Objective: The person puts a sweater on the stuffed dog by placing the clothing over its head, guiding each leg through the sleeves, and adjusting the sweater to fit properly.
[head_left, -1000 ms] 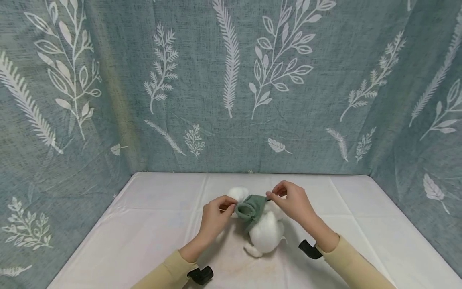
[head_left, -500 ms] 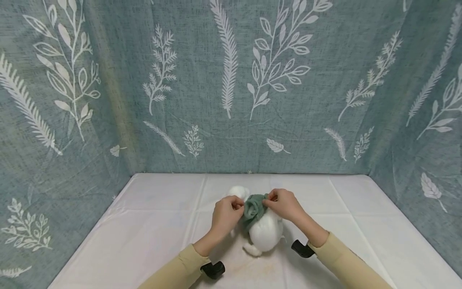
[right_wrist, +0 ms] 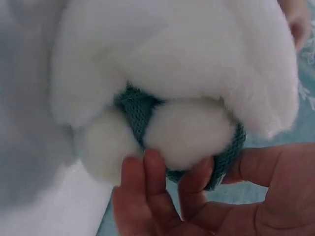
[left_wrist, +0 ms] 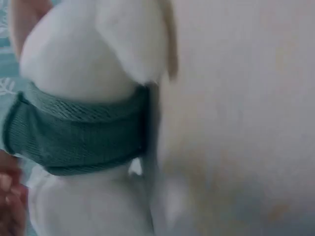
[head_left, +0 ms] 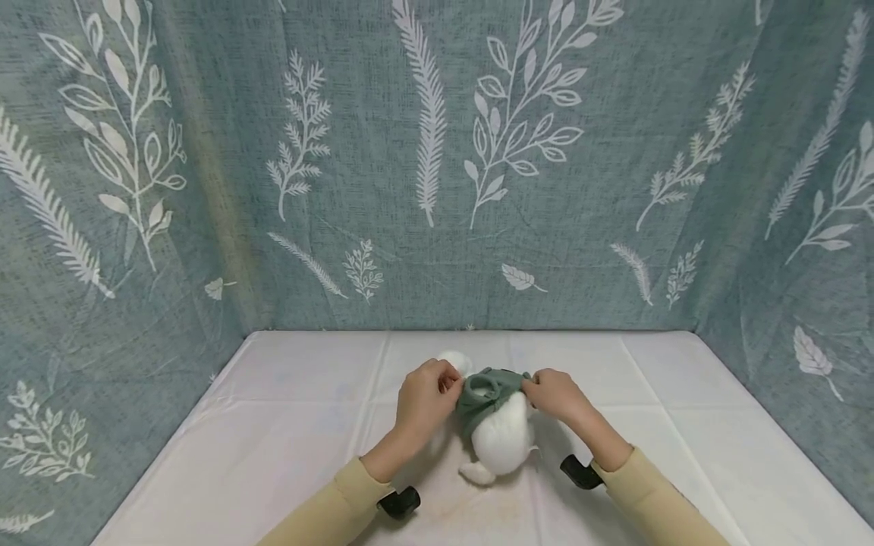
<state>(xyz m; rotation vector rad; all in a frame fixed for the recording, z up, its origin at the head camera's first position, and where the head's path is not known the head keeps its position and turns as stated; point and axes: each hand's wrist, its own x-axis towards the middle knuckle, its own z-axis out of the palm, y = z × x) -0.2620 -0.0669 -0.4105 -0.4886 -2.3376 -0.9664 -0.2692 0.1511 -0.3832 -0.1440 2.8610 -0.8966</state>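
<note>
A white plush toy (head_left: 501,438) lies on the table with a green knitted sweater (head_left: 501,379) around its middle. The left hand (head_left: 425,398) pinches the garment's left edge, close to a rolled round opening. In the left wrist view its fingers (left_wrist: 14,199) show only at the frame's edge, beside the knit band (left_wrist: 83,137). On the other side the right hand (head_left: 558,394) grips the sweater's edge. The right wrist view shows thumb and index finger on the green knit (right_wrist: 229,160), which loops around a rounded white limb (right_wrist: 192,130); the other fingertips (right_wrist: 133,169) lie against the plush.
A white cloth with fold creases covers the table (head_left: 300,425). Blue-green fabric (head_left: 382,152) with white leaf prints hangs at the back and both sides. Black wrist devices (head_left: 399,502) sit at the beige cuffs.
Both hands first drew closer together, bunching the knit. Then the right hand moved right and slightly down, stretching the sweater wider. The left hand ended nearer the plush than at first.
</note>
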